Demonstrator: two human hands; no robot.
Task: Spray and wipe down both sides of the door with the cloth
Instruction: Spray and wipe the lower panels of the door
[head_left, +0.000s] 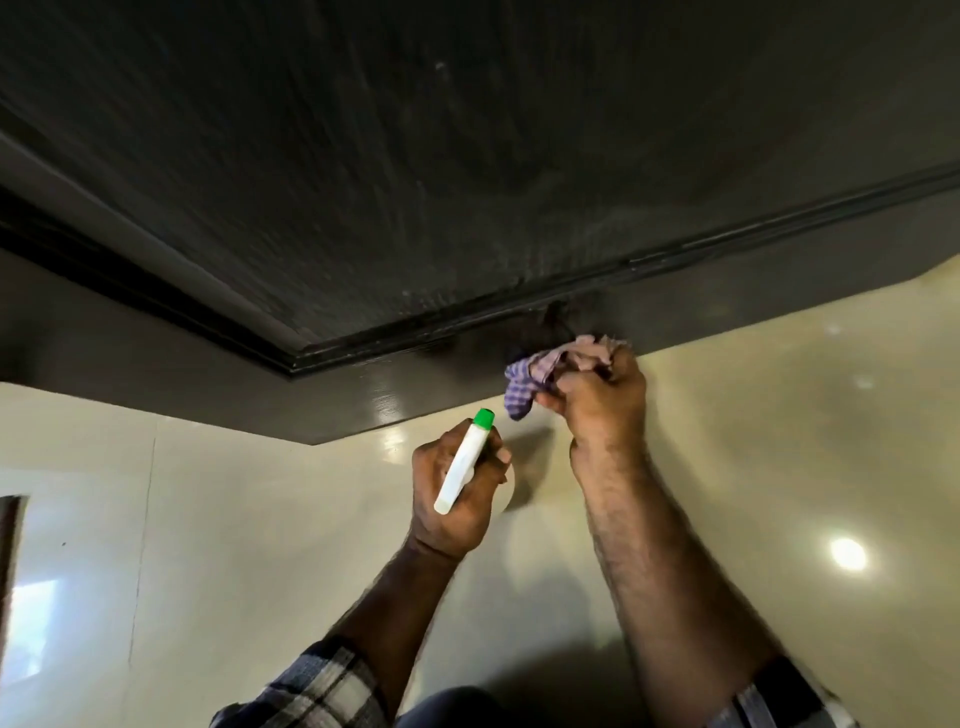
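Checked sleeves (311, 686) nearest. Left hand (457, 493) is wrapping around a white spray bottle (460, 467), green nozzle up, idle over the glossy tile floor (779, 467). Right hand (597, 400) is bunching a soft checked cloth (550, 369) against the dark door (467, 156) at its bottom rail. Risk: drips are likely making the polished floor slippery; grooved moulding could be trapping residue.

Head view, close, down door (467, 156) bottom

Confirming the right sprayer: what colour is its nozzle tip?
Green, on the spray bottle in the left hand; head view.
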